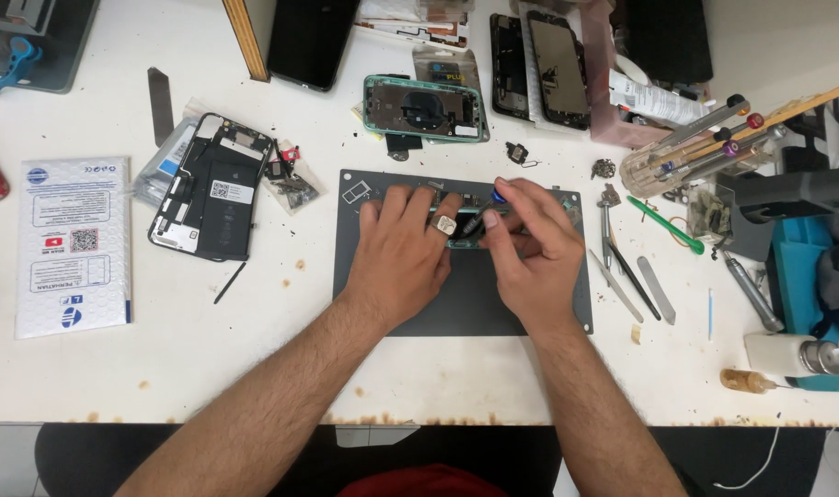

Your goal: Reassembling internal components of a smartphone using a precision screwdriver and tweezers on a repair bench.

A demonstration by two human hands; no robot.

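Screwdriver (482,213) pinched in right hand (530,253)

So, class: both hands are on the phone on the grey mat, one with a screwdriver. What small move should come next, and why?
Probably turn the screwdriver gently while pressing down. The right hand pinches it with its tip down on the phone, and the left hand lies flat, pinning the phone to the grey mat, so it looks braced.

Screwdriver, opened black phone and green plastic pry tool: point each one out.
screwdriver (482,213), head view, on the dark shaft below its blue cap, in the right hand (530,248).
opened black phone (212,187), head view, on its dark battery.
green plastic pry tool (666,225), head view, mid-handle.
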